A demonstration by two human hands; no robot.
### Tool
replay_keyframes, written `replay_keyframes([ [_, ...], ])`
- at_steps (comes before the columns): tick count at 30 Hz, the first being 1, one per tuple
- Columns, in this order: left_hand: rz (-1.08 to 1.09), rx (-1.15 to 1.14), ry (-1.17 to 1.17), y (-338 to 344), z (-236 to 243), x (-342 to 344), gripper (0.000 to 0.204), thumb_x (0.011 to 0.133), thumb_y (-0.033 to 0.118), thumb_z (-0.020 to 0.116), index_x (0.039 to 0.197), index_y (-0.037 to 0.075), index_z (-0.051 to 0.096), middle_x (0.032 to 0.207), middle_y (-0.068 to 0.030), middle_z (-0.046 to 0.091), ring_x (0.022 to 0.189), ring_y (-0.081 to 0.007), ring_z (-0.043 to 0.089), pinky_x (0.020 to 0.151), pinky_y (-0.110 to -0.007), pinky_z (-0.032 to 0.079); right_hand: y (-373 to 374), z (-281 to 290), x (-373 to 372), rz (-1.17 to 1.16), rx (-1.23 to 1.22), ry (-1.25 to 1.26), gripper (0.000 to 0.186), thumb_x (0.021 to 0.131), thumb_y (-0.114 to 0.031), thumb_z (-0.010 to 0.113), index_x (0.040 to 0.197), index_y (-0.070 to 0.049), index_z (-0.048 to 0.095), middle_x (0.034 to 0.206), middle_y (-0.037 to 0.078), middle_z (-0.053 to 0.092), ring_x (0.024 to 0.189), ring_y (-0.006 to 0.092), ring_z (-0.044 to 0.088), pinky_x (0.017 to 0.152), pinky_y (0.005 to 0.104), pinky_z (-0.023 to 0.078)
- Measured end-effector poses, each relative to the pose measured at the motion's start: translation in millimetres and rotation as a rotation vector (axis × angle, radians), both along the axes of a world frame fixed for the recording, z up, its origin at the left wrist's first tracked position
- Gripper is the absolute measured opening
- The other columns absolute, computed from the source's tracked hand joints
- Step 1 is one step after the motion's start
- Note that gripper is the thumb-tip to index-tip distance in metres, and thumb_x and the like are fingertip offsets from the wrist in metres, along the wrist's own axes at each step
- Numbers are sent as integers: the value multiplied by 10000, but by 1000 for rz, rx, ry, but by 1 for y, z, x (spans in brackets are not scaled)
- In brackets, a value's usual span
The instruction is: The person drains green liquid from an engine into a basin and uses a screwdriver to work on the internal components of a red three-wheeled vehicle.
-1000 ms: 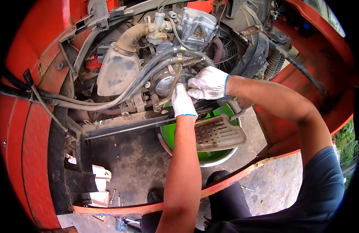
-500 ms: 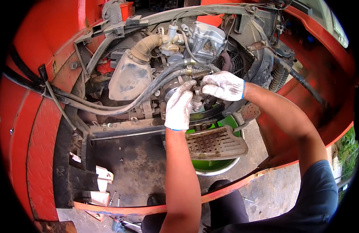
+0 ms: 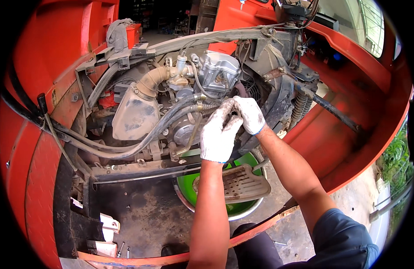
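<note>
My left hand (image 3: 220,132), in a white cotton glove with dark smudges, pinches a small dark part (image 3: 235,113) at the right of the engine's round cover (image 3: 183,131). Closed around that part from the right is my right hand (image 3: 251,114), gloved alike; the gloves mostly hide what it is. Above them sit the silver cylinder head (image 3: 218,67) and the carburetor (image 3: 177,80). A dusty air box (image 3: 128,116) with a ribbed intake tube is at the left, and grey hoses (image 3: 162,125) run across the engine toward my hands.
Red body panels (image 3: 39,179) surround the engine on both sides. Below are a green basin (image 3: 189,190) with a metal rim, a perforated footrest plate (image 3: 234,184) over it, a low orange-red rail (image 3: 251,231) before my legs, and hand tools (image 3: 121,249) on the floor.
The view has tilted, so the engine appears lower and more background shows. My hands have come closer together toward the engine's right, the right one now more upright, its fingers against the left's.
</note>
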State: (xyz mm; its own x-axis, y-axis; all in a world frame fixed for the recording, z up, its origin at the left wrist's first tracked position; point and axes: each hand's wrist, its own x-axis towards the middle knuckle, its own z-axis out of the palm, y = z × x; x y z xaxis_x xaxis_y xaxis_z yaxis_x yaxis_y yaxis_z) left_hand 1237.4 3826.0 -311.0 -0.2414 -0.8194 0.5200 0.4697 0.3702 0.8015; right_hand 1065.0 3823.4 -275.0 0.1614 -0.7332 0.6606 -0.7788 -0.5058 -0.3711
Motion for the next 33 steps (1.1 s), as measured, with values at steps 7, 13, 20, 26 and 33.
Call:
replay_keyframes([
  [7,-44,60,228,17,6,-26,602,885,126,793,1425,-41,587,1384,-174,665,1249,-221,636,1074,-363,496,8,-6,1,-210,-7,-201,240,1014,-224,541,1056,5,599,833,203,665,751,365,683,681,417,515],
  [13,157,19,120,1,-10,-19,585,907,64,750,1451,-50,567,1374,-150,669,1235,-189,624,1076,-318,481,6,-11,43,-42,65,-570,521,1115,-438,453,1028,17,692,824,82,698,770,167,620,746,355,519],
  [20,371,-110,-83,12,2,-16,501,849,173,784,1321,55,665,1122,-157,662,1033,-332,663,929,-419,538,17,2,18,224,312,-467,861,1078,-693,236,1458,27,517,1292,111,637,1190,210,571,1096,368,413],
  [26,572,-120,-98,10,-18,-49,582,867,211,773,1394,33,604,1367,-268,530,1247,-427,554,1069,-487,468,24,-4,32,282,353,-745,816,1077,-676,299,1527,-12,447,1323,110,612,1177,205,583,1061,356,457],
  [33,272,-61,79,8,-24,-49,477,969,195,719,1406,31,617,1433,-161,580,1292,-264,596,1071,-380,492,22,-21,6,-84,159,-348,529,1133,-421,377,1452,-38,554,1377,107,609,1278,192,555,1121,350,429],
])
